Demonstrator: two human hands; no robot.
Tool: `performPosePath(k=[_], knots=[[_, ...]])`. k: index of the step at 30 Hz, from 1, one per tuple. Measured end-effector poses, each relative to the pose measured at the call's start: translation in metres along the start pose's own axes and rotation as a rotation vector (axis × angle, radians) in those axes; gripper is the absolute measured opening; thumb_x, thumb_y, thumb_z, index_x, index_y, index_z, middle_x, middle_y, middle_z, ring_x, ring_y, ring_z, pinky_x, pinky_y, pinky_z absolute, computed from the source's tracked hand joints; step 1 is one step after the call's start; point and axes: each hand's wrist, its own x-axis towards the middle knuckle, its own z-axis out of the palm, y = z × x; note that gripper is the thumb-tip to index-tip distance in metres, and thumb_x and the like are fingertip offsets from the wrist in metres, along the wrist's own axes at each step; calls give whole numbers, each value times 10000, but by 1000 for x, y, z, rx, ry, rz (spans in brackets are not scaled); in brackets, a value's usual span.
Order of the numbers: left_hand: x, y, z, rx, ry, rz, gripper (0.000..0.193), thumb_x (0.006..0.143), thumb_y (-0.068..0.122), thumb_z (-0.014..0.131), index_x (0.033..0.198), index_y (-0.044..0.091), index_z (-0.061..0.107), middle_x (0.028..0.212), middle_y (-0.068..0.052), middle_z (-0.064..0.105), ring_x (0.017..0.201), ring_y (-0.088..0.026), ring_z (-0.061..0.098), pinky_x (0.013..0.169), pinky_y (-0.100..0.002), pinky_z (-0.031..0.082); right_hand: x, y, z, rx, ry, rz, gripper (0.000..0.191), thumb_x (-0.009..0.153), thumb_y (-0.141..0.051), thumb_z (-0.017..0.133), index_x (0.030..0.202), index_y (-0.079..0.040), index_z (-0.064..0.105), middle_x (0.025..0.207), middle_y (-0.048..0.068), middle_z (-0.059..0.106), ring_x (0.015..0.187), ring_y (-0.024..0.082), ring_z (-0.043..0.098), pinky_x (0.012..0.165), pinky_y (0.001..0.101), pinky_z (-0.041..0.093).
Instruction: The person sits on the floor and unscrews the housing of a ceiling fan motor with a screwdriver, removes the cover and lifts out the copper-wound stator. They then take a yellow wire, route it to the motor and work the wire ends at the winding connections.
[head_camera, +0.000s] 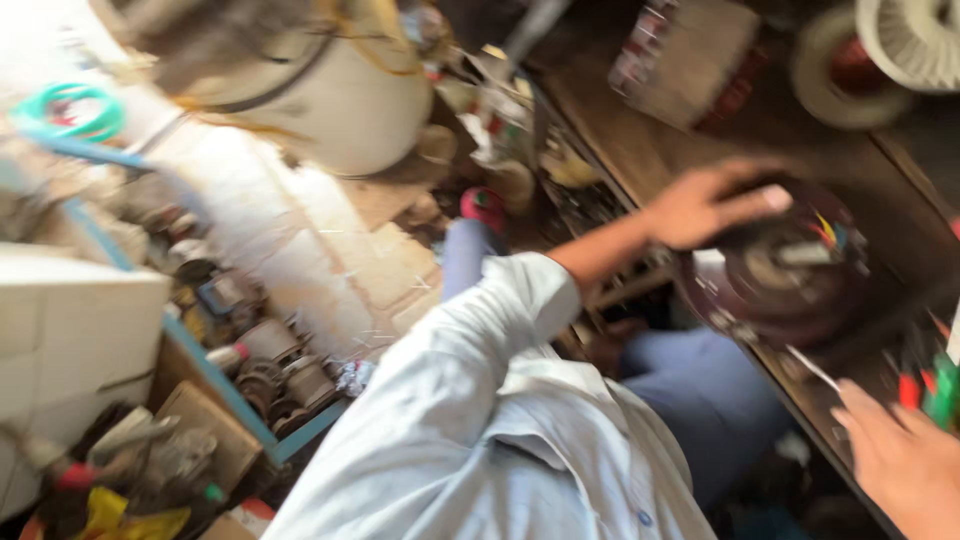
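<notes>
The left hands-on contact comes first: the left hand (705, 205), at the end of a pale-sleeved arm that crosses the frame, lies open with fingers spread over the top edge of a round, dark maroon motor stator with coloured wires at its middle (785, 265). It rests there rather than clasping; the thumb side is hidden behind the fingers. The right hand (900, 455) enters at the lower right corner, cut off at the wrist by the frame edge, fingers loosely extended and holding nothing, just beside a cluster of red- and green-handled tools (930, 385) whose shapes are too blurred to name.

The stator sits on a dark wooden worktop (640, 140) running diagonally along the right side. Farther back on it stand a ribbed brown motor block (685, 60) and a white finned disc (915, 40), the latter cropped by the top edge.

The whole head view is smeared by motion. At left a large white drum (340, 110) and a blue-edged tray of grey metal parts (270, 370) can be made out; smaller items around them cannot.
</notes>
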Motion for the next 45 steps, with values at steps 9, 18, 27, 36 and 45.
performPosePath(k=[9,18,27,36,45], knots=[[1,2,1,-62,-12,-24,819,994,639,526,1528,19,502,1538,-215,552,1449,-338,525,1208,-415,414,-20,14,21,298,105,187,266,977,-133,782,1235,-75,749,943,152,737,778,233,718,710,281,571],[-5,0,6,-106,37,-41,811,1003,612,531,1540,8,475,1550,-237,508,1462,-355,489,1221,-433,389,-59,6,47,351,234,306,207,1049,-212,749,1238,-135,713,1053,98,743,970,167,751,881,231,606],[-10,-20,9,-90,56,49,717,1044,527,552,1548,25,457,1557,-219,510,1488,-338,475,1259,-425,360,-37,-7,-2,22,49,406,236,1010,-289,783,1229,-200,776,978,123,752,872,261,742,781,320,586],[-79,30,16,-289,229,19,458,1147,377,498,1392,2,597,1334,-119,620,1228,-197,580,1113,-326,435,-27,-83,-66,785,498,878,328,1075,-157,646,1384,-46,657,1105,114,753,775,123,664,713,249,554],[-151,38,63,-810,57,-675,371,1114,325,511,1207,-2,661,962,-123,683,679,-185,515,599,-328,400,29,-115,-9,743,412,333,295,887,-106,765,1169,-51,702,1128,126,733,1105,296,706,998,388,557]])
